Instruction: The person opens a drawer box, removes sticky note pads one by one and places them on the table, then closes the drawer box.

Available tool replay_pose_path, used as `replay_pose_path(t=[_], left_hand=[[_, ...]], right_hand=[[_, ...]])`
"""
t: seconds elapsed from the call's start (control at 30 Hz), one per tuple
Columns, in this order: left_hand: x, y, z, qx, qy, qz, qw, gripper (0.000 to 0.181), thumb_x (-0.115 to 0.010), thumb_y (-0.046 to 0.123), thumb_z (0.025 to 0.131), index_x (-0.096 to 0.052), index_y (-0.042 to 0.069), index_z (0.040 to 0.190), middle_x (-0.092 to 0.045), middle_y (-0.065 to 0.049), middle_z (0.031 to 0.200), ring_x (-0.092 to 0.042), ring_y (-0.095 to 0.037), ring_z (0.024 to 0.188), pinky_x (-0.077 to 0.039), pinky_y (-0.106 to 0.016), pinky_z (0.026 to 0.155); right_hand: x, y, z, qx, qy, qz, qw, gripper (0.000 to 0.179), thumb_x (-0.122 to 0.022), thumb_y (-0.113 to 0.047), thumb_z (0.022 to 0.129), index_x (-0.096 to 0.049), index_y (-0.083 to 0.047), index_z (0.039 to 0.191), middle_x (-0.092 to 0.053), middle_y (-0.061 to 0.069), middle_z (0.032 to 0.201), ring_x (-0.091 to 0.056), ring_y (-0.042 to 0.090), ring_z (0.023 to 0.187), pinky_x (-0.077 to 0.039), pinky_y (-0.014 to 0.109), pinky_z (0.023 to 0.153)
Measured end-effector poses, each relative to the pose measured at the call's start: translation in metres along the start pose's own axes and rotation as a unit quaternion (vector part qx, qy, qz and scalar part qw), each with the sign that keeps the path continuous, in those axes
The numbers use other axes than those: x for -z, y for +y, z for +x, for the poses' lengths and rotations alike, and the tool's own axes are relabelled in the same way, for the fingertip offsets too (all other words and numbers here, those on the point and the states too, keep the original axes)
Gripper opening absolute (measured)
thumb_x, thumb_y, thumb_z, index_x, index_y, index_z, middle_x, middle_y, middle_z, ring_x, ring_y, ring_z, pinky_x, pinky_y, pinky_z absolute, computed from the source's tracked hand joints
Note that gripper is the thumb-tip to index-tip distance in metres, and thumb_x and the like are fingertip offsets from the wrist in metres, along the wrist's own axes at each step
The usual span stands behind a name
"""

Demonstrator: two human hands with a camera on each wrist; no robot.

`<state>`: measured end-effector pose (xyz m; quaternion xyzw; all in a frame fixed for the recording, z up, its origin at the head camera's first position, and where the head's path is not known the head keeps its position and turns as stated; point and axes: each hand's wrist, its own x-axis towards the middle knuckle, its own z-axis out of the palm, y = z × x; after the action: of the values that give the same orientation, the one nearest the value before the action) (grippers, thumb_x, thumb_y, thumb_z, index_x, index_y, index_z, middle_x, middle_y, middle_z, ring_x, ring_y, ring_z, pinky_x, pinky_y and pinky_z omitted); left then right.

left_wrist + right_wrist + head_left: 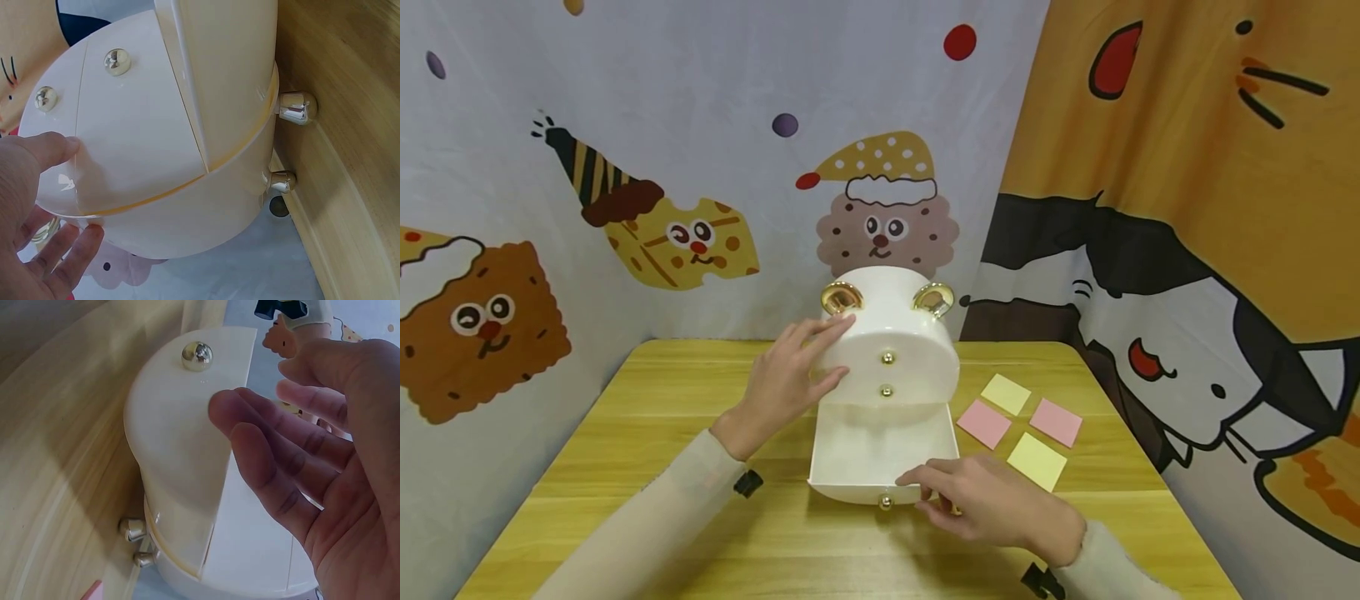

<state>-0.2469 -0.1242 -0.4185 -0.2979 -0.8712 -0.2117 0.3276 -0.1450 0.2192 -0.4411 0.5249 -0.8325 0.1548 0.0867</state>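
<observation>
A white rounded drawer box with gold ears stands on the table, its bottom drawer pulled out toward me. Nothing lies on the drawer's visible floor. My left hand rests against the box's upper left, thumb on the front face and fingers spread along the curved side, as the left wrist view shows. At the drawer's front right, my right hand has loosely bent fingers with fingertips right at the front panel's upper edge. A gold knob on that panel sits apart from the fingers.
Two yellow and two pink paper squares, one a pink square, lie right of the box on the wooden table. Behind stands a cartoon-printed curtain. Small gold feet support the box.
</observation>
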Motion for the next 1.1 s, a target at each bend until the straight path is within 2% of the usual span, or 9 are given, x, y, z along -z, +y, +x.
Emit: replay_pose_path(t=[0.2,0.4,0.67,0.93,1.1], left_hand=[[-0.001,-0.001,-0.001,-0.004,0.004,-0.002,1.0000,0.085,-0.100,0.029,0.096,-0.061,0.025,0.171,-0.075,-0.008,0.150,-0.071,-0.029,0.107,-0.042,-0.020,0.053],[-0.002,-0.001,-0.001,-0.011,0.014,-0.002,0.9998,0.085,-0.101,0.029,0.095,-0.062,0.025,0.171,-0.075,-0.009,0.150,-0.071,-0.029,0.106,-0.042,-0.020,0.054],[-0.002,-0.002,-0.001,-0.011,0.014,-0.004,0.9998,0.085,-0.101,0.029,0.095,-0.062,0.025,0.171,-0.075,-0.009,0.151,-0.071,-0.029,0.106,-0.041,-0.019,0.054],[-0.002,-0.001,0.000,-0.012,0.012,-0.001,0.9999,0.084,-0.101,0.029,0.095,-0.062,0.024,0.170,-0.075,-0.010,0.149,-0.072,-0.029,0.107,-0.042,-0.019,0.054],[-0.001,0.000,0.000,-0.011,0.011,-0.001,0.9999,0.084,-0.101,0.029,0.096,-0.062,0.024,0.170,-0.075,-0.010,0.149,-0.071,-0.029,0.106,-0.040,-0.019,0.053]], right_hand=[[-0.004,-0.004,0.004,-0.005,-0.021,0.000,0.9998,0.043,-0.088,-0.011,0.100,-0.077,-0.022,0.139,-0.074,-0.018,0.095,-0.049,-0.017,0.072,-0.037,-0.001,0.063],[-0.010,-0.006,0.009,0.010,-0.033,0.031,0.9989,0.046,-0.087,-0.006,0.099,-0.076,-0.017,0.142,-0.077,-0.014,0.096,-0.052,-0.015,0.073,-0.041,-0.001,0.067],[-0.017,-0.007,0.012,0.028,-0.033,0.003,0.9990,0.048,-0.089,-0.007,0.096,-0.076,-0.015,0.142,-0.073,-0.014,0.085,-0.043,-0.016,0.068,-0.036,0.000,0.063],[-0.022,-0.011,0.016,0.030,-0.041,-0.016,0.9986,0.048,-0.088,-0.005,0.095,-0.075,-0.016,0.140,-0.056,-0.016,0.072,-0.027,-0.013,0.063,-0.026,0.003,0.057],[-0.027,-0.012,0.019,0.034,-0.045,-0.025,0.9981,0.045,-0.087,-0.005,0.096,-0.076,-0.014,0.139,-0.058,-0.016,0.072,-0.029,-0.012,0.062,-0.028,0.004,0.057]])
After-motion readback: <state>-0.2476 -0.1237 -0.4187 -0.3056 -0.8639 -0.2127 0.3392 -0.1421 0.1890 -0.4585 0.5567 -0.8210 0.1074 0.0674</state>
